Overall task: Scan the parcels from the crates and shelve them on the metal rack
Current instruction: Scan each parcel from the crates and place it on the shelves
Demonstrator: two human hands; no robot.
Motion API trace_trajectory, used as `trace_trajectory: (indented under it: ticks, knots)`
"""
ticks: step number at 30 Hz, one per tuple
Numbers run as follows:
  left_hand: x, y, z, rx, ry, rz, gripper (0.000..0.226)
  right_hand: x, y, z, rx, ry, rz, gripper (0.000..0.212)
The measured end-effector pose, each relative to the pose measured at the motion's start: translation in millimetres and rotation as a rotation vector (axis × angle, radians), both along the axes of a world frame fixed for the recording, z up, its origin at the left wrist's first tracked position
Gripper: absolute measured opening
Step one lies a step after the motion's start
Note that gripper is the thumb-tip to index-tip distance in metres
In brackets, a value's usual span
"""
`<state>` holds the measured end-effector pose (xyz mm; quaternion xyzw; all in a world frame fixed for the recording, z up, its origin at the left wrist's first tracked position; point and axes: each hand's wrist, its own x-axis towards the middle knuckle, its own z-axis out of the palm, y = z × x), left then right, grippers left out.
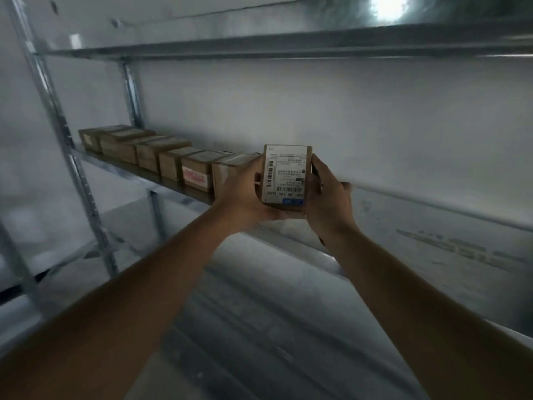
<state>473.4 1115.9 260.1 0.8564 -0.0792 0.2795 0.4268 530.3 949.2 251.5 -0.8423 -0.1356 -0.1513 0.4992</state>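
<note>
A small cardboard parcel (285,177) with a white barcode label facing me is held up between both hands at the front edge of the metal rack's shelf (403,226). My left hand (245,194) grips its left side and bottom. My right hand (326,197) grips its right side, fingers wrapped behind. A row of several brown parcels (161,157) stands on the same shelf, running from the far left up to just beside the held parcel.
An upper shelf (288,44) spans overhead with a light glare on it. Rack uprights (66,145) stand at the left. The shelf surface to the right of the row is bare metal. A lower shelf (259,313) lies below my arms.
</note>
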Motion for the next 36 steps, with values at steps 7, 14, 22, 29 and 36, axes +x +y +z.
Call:
trace_trajectory:
  ticks: [7, 14, 22, 29, 36]
  knots:
    - [60.2, 65.2, -0.1, 0.108, 0.154, -0.173, 0.088, 34.8, 51.1, 2.7, -0.092, 0.142, -0.173, 0.047]
    - [97.5, 84.1, 12.7, 0.335, 0.339, -0.298, 0.078, 57.0, 68.7, 9.5, -0.355, 0.309, -0.290, 0.043]
    - [118.8, 88.4, 16.8, 0.357, 0.457, -0.278, 0.080, 80.1, 73.9, 8.7, -0.577, 0.383, -0.311, 0.047]
    - [133.8, 86.1, 24.2, 0.393, 0.530, -0.222, 0.065, 97.0, 78.4, 11.8, -0.752, 0.401, -0.288, 0.057]
    - [138.9, 83.3, 31.0, 0.461, 0.560, -0.132, 0.062, 101.5, 82.3, 15.8, -0.841, 0.351, -0.275, 0.060]
